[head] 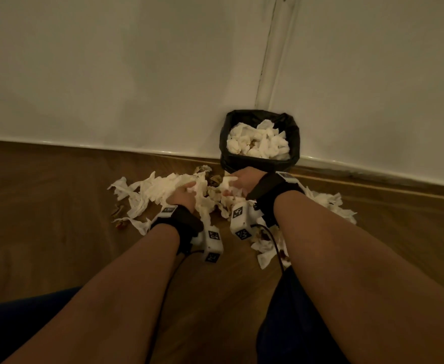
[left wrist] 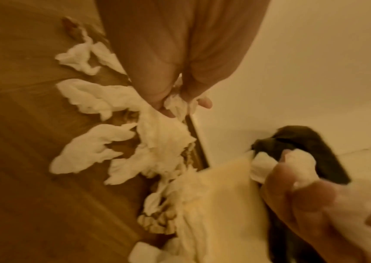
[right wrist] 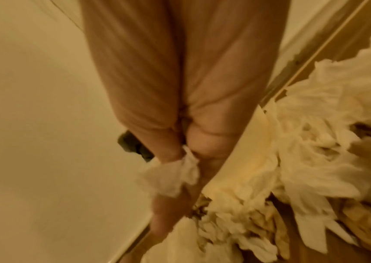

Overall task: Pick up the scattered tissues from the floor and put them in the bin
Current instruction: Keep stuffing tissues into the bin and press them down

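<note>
Gripping tissue, both hands work the tissues (head: pixel 163 190) heaped on the floor (head: pixel 45 219) by the bin (head: pixel 293 132): left hand (head: pixel 182 197) and right hand (head: pixel 243 181) pinch loose wads; trailing sheets may tear or drop short.

Both hands reach into the tissues (head: pixel 163 191) strewn on the wooden floor (head: pixel 45 219). The left hand (head: pixel 182 197) grips a wad; the right hand (head: pixel 243 181) grips another just before the bin (head: pixel 293 132), which stands against the wall (head: pixel 137 74), holding tissues.
</note>
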`<state>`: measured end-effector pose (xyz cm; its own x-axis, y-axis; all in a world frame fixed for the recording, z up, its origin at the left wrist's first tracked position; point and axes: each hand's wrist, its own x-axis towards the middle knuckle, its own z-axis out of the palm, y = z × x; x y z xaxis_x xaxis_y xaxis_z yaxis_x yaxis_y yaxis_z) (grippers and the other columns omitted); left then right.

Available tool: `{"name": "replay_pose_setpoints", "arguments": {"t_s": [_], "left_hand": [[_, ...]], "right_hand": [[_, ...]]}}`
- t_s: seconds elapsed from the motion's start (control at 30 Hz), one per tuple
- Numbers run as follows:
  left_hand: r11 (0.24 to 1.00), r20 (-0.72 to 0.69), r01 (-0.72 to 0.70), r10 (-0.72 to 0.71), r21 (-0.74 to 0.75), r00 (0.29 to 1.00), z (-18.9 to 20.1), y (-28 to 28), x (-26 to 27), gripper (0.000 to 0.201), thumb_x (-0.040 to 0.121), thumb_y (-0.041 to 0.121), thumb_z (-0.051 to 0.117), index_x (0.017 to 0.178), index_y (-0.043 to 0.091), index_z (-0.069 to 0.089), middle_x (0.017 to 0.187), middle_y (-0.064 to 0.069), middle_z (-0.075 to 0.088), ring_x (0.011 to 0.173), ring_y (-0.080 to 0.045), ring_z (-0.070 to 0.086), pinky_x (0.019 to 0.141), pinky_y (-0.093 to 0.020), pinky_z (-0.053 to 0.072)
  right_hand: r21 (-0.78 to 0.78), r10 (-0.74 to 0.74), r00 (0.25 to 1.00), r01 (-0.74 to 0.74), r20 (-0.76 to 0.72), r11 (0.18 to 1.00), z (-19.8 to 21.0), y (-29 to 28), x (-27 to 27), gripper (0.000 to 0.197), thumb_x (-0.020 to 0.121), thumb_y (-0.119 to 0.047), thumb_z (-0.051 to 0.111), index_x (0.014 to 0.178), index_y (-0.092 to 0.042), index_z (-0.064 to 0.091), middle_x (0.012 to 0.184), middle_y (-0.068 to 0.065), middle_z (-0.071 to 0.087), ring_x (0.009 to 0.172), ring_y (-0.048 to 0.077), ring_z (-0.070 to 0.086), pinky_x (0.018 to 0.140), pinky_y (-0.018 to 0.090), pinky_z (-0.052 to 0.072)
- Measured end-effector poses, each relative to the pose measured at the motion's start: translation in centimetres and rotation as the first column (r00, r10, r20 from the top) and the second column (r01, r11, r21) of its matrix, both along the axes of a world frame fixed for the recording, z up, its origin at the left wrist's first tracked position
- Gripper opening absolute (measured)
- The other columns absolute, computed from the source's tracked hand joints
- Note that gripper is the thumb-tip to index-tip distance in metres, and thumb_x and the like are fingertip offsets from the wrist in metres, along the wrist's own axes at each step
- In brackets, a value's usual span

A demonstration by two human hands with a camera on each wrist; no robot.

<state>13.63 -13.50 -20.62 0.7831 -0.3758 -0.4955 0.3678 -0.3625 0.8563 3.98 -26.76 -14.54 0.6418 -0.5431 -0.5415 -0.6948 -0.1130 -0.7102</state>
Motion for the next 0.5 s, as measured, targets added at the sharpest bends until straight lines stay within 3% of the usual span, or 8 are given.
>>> {"name": "replay_pose_setpoints", "arguments": {"t_s": [0.07, 0.1, 0.17, 0.2, 0.27, 0.3, 0.37, 0.5], "left_hand": [[0.989, 0.092, -0.027, 0.041, -0.143, 0.995, 2.4, -0.9, -0.5, 0.035, 0.096, 0.000, 0.040, 0.127, 0.008, 0.053, 0.131, -0.019, 0.054, 0.120, -0.032, 0.052, 0.106, -0.042, 0.041], [0.979, 0.115, -0.032, 0.056, -0.203, 0.992, 3.7, -1.5, -0.8, 0.033, 0.093, -0.001, 0.048, 0.125, 0.007, 0.054, 0.126, -0.019, 0.056, 0.116, -0.031, 0.054, 0.103, -0.043, 0.043], [0.953, 0.150, -0.037, 0.086, -0.302, 0.985, 5.8, -2.3, -1.4, 0.032, 0.087, -0.001, 0.059, 0.117, 0.008, 0.056, 0.114, -0.017, 0.060, 0.102, -0.029, 0.060, 0.087, -0.040, 0.053], [0.944, 0.173, -0.025, 0.085, -0.328, 0.981, 6.7, -2.8, -1.6, 0.027, 0.086, 0.000, 0.062, 0.111, 0.010, 0.059, 0.104, -0.013, 0.061, 0.091, -0.026, 0.061, 0.073, -0.033, 0.057], [0.941, 0.256, 0.017, 0.074, -0.337, 0.964, 8.5, -3.8, -2.2, 0.012, 0.084, 0.006, 0.066, 0.094, 0.014, 0.064, 0.085, -0.005, 0.064, 0.071, -0.018, 0.060, 0.052, -0.020, 0.052], [0.944, 0.312, 0.042, 0.066, -0.328, 0.948, 9.2, -4.3, -2.6, 0.007, 0.083, 0.010, 0.068, 0.087, 0.015, 0.066, 0.081, -0.003, 0.066, 0.066, -0.016, 0.060, 0.049, -0.017, 0.050], [0.949, 0.414, 0.098, 0.036, -0.298, 0.910, 10.2, -5.2, -3.4, 0.005, 0.082, 0.016, 0.069, 0.086, 0.019, 0.072, 0.087, -0.002, 0.070, 0.071, -0.012, 0.063, 0.058, -0.014, 0.051], [0.973, 0.656, 0.218, -0.114, -0.078, 0.746, 10.9, -7.2, -4.6, 0.022, 0.091, 0.020, 0.059, 0.110, 0.017, 0.069, 0.117, -0.005, 0.063, 0.105, -0.017, 0.058, 0.093, -0.021, 0.044]], "right_hand": [[0.096, -0.080, 0.964, 0.058, 0.252, 0.994, 1.4, -0.1, -0.5, 0.023, 0.091, -0.002, 0.053, 0.111, -0.010, 0.061, 0.103, 0.013, 0.062, 0.094, 0.025, 0.059, 0.087, 0.035, 0.052], [0.191, -0.178, 0.926, 0.118, 0.334, 0.974, 2.8, 0.1, -0.8, 0.021, 0.091, 0.002, 0.051, 0.097, -0.015, 0.061, 0.091, 0.011, 0.061, 0.082, 0.025, 0.060, 0.073, 0.031, 0.056], [0.385, -0.365, 0.824, 0.198, 0.432, 0.901, 4.9, 0.0, -1.4, 0.024, 0.092, 0.006, 0.045, 0.079, -0.013, 0.052, 0.076, 0.014, 0.054, 0.055, 0.020, 0.057, 0.045, 0.019, 0.048], [0.414, -0.423, 0.773, 0.229, 0.472, 0.881, 5.4, -0.4, -1.6, 0.024, 0.093, 0.007, 0.043, 0.077, -0.010, 0.051, 0.075, 0.016, 0.053, 0.048, 0.018, 0.056, 0.039, 0.017, 0.044], [0.212, -0.400, 0.760, 0.340, 0.513, 0.916, 6.4, -1.1, -2.2, 0.011, 0.090, 0.005, 0.054, 0.087, -0.003, 0.061, 0.085, 0.016, 0.060, 0.061, 0.017, 0.061, 0.047, 0.019, 0.051], [0.054, -0.356, 0.770, 0.389, 0.529, 0.920, 6.6, -1.4, -2.6, 0.010, 0.088, 0.000, 0.060, 0.097, 0.001, 0.065, 0.095, 0.016, 0.065, 0.077, 0.020, 0.064, 0.062, 0.021, 0.056], [-0.121, -0.327, 0.792, 0.445, 0.515, 0.887, 6.6, -2.1, -3.4, 0.026, 0.087, -0.010, 0.064, 0.110, 0.000, 0.067, 0.112, 0.016, 0.067, 0.105, 0.027, 0.061, 0.093, 0.033, 0.051], [-0.275, -0.349, 0.809, 0.512, 0.472, 0.814, 6.1, -3.1, -4.2, 0.028, 0.091, -0.016, 0.056, 0.113, -0.004, 0.068, 0.115, 0.015, 0.067, 0.110, 0.028, 0.059, 0.095, 0.031, 0.046]]}}
